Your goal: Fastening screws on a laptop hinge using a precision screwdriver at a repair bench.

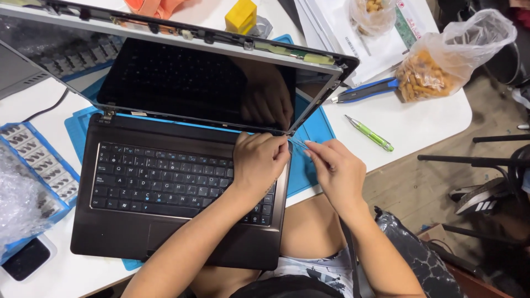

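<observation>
At centre frame, a left hand (258, 159) and right hand (337, 165) pinch a thin clear strip (300, 144) at the right hinge of an open laptop (165, 182) on a blue mat (314, 132) on the white surface (419, 121).

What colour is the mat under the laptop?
Blue: the mat shows beside the laptop, by the right hand; head view shows it best.

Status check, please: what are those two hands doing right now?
Left hand and right hand both pinching at laptop right hinge corner. Bezel off screen. Nothing blocking.
</observation>
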